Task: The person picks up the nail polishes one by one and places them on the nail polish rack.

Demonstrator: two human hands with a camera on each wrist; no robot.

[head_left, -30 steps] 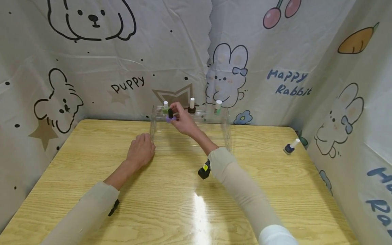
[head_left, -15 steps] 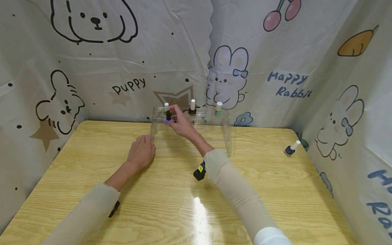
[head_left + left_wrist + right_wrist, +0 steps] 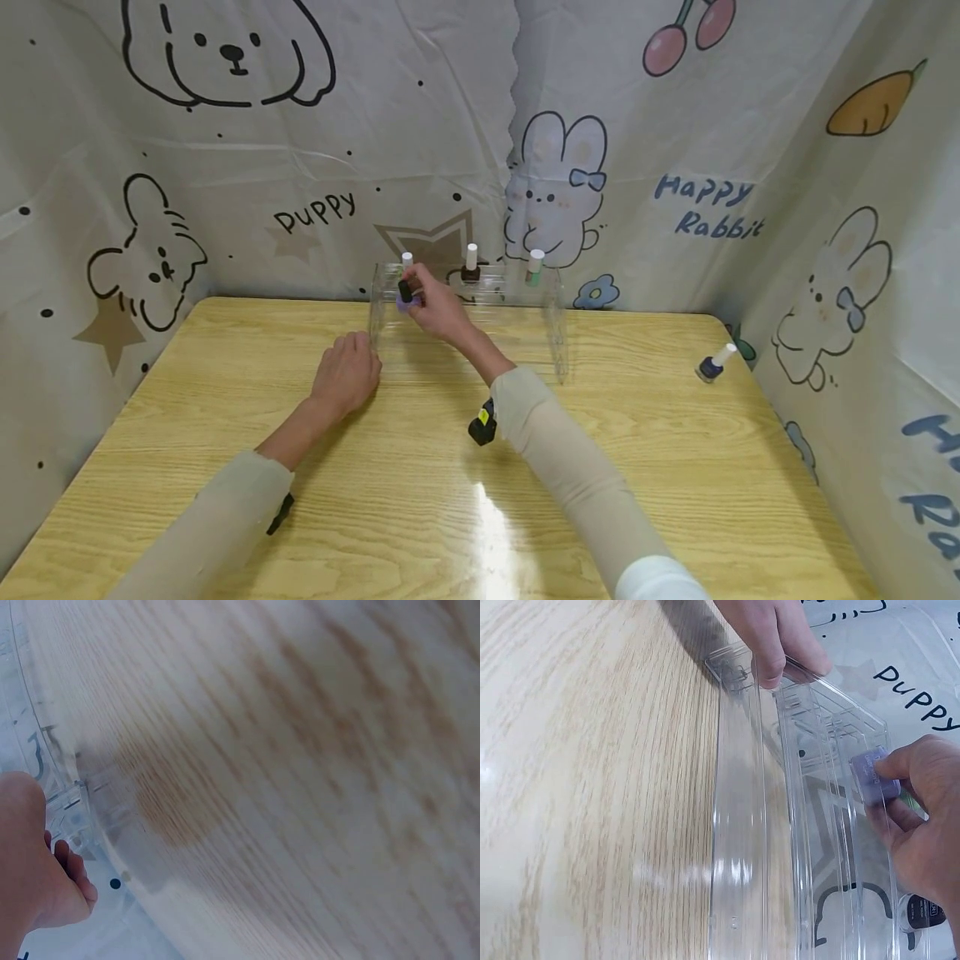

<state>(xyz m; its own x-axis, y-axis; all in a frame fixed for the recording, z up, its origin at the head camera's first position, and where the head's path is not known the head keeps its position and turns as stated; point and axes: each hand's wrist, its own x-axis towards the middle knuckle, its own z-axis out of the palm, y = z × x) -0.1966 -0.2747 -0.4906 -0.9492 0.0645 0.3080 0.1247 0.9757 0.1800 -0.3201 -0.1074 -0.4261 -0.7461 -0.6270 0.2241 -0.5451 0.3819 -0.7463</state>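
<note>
In the head view my right hand [image 3: 441, 315] pinches a nail polish bottle [image 3: 406, 303] with a purple body and a black cap, tilted, at the left part of a clear tiered display rack [image 3: 558, 342]. The right wrist view shows the purple body [image 3: 868, 777] between thumb and fingers, right by an upper tier. My left hand [image 3: 347, 372] grips the rack's left end; its thumb and fingers [image 3: 769, 664] straddle the end panel in the right wrist view. On the top tier stand white-capped bottles: a green one [image 3: 407, 260], partly hidden, a dark brown one [image 3: 471, 265] and a light green one [image 3: 534, 270].
A navy nail polish bottle [image 3: 708, 368] with a white cap stands near the right edge of the wooden table [image 3: 375, 517]. A printed cloth [image 3: 420, 125] hangs behind the rack and along both sides. The black wrist device [image 3: 482, 423] hangs under the right cuff.
My right hand has moved slightly left and down with the purple bottle, which now leans more. The left hand keeps its place at the rack's end.
</note>
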